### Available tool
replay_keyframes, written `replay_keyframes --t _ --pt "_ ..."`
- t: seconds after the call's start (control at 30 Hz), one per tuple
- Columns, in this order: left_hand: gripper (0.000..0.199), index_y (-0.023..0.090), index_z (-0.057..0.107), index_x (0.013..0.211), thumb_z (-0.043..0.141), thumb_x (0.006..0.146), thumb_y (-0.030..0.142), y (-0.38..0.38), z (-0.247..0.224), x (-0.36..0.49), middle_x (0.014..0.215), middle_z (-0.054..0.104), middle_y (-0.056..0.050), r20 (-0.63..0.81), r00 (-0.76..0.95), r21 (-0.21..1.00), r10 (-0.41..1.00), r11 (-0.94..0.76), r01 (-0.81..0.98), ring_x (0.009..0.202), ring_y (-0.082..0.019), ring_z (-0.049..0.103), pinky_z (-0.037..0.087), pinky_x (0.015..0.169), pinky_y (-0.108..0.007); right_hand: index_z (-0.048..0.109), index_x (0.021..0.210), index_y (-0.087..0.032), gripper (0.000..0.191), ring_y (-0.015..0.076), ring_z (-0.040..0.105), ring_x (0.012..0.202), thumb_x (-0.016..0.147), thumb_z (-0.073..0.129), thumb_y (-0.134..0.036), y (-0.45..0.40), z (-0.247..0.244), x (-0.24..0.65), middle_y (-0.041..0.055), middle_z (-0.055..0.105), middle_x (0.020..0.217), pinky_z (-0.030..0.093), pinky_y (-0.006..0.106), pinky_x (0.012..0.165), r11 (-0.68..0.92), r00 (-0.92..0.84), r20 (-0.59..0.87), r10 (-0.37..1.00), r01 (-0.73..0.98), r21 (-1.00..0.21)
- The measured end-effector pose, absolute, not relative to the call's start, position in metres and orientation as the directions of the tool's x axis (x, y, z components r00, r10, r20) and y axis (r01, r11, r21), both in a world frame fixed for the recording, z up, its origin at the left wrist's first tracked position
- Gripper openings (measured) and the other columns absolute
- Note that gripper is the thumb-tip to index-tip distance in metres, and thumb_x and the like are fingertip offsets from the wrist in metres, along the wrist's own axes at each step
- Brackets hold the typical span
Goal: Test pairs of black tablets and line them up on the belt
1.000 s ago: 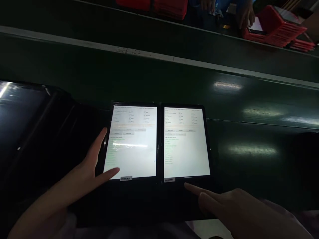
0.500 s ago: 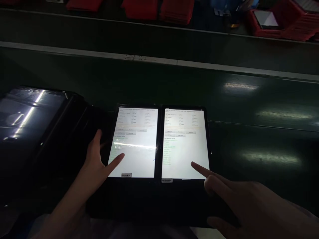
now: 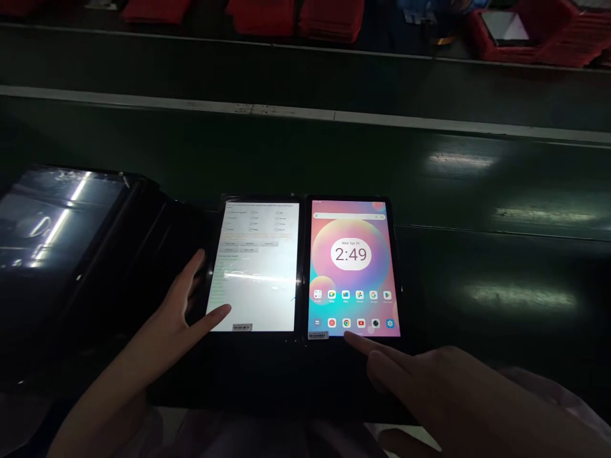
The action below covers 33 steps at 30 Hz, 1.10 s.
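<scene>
- Tablets side by side on the dark desk [image 3: 477, 280]: the left tablet [image 3: 255, 267] shows a white page of checkboxes, buttons and green text; the right tablet [image 3: 352, 267] shows a colourful home screen with a clock reading 2:49 and rows of app icons.
- Left hand [image 3: 176, 312] lies spread at the left tablet's left edge, thumb up along the bezel, forefinger laid across the lower left corner of the screen; it holds nothing.
- Right hand [image 3: 429, 388] has its forefinger stretched out and the other fingers curled in; the fingertip sits at the bottom edge of the right tablet, just under the row of icons. Whether it presses the glass cannot be told.
- Dark glossy device [image 3: 52, 222], tilted, stands left of the tablets and reflects the ceiling lights.
- Pale strip [image 3: 305, 116] runs across the green surface beyond the tablets.
- Red trays [image 3: 329, 19] stand stacked along the far side, one at the right holding a flat pale item.
</scene>
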<state>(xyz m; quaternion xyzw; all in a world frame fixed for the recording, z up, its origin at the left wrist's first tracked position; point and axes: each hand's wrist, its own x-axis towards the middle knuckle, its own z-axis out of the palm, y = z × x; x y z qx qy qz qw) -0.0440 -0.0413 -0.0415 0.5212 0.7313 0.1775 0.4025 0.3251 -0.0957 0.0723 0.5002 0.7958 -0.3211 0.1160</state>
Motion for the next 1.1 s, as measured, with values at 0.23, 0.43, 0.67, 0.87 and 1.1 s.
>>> replay_keyframes --t 0.23,0.43,0.67,0.87,1.1 --pt "0.113 0.042 0.01 0.172 0.075 0.084 0.069 -0.05 -0.039 -0.048 0.183 0.015 -0.009 -0.426 -0.072 0.643 0.902 0.358 0.678 0.164 -0.048 0.021 0.04 0.121 -0.069 0.071 0.134 -0.024 0.044 0.023 0.079 0.083 0.09 0.077 -0.031 -0.073 0.063 0.296 0.0042 0.083 0.117 0.056 0.027 0.056 0.378 -0.618 -0.455 0.64 0.77 -0.514" --pt "0.109 0.039 0.01 0.172 0.071 0.087 0.068 -0.061 -0.044 -0.039 0.182 0.016 -0.014 -0.36 0.007 0.644 0.933 0.243 0.726 0.162 -0.05 0.028 0.041 0.12 -0.069 0.069 0.135 -0.018 0.046 0.024 0.079 0.082 0.09 0.074 -0.023 -0.065 0.059 0.289 0.0062 0.083 0.104 0.056 0.029 0.06 0.35 -0.637 -0.509 0.579 0.758 -0.55" --pt "0.113 0.033 0.016 0.173 0.075 0.083 0.067 -0.055 -0.048 -0.01 0.179 0.019 -0.018 -0.237 -0.14 0.547 0.961 0.251 0.798 0.164 -0.049 0.022 0.036 0.123 -0.072 0.066 0.139 -0.022 0.049 0.0237 0.079 0.084 0.09 0.069 -0.021 -0.074 0.054 0.295 0.0067 0.082 0.115 0.057 0.03 0.064 0.365 -0.62 -0.475 0.624 0.769 -0.524" --pt "0.108 0.037 0.018 0.172 0.071 0.083 0.071 -0.049 -0.033 -0.02 0.181 0.022 -0.012 -0.362 -0.202 0.659 0.91 0.403 0.635 0.163 -0.047 0.027 0.045 0.119 -0.067 0.065 0.14 -0.028 0.05 0.0172 0.071 0.064 0.09 0.065 -0.022 -0.086 0.044 0.304 0.0024 0.082 0.108 0.048 0.027 0.053 0.353 -0.564 -0.409 0.717 0.8 -0.485" --pt "0.113 0.043 0.008 0.172 0.072 0.083 0.068 -0.059 -0.038 -0.035 0.183 0.018 -0.008 -0.38 -0.119 0.677 0.917 0.364 0.639 0.164 -0.046 0.025 0.04 0.122 -0.068 0.065 0.142 -0.02 0.052 0.0214 0.075 0.075 0.09 0.068 -0.023 -0.077 0.045 0.297 0.0054 0.082 0.102 0.053 0.028 0.059 0.406 -0.628 -0.44 0.642 0.765 -0.5"
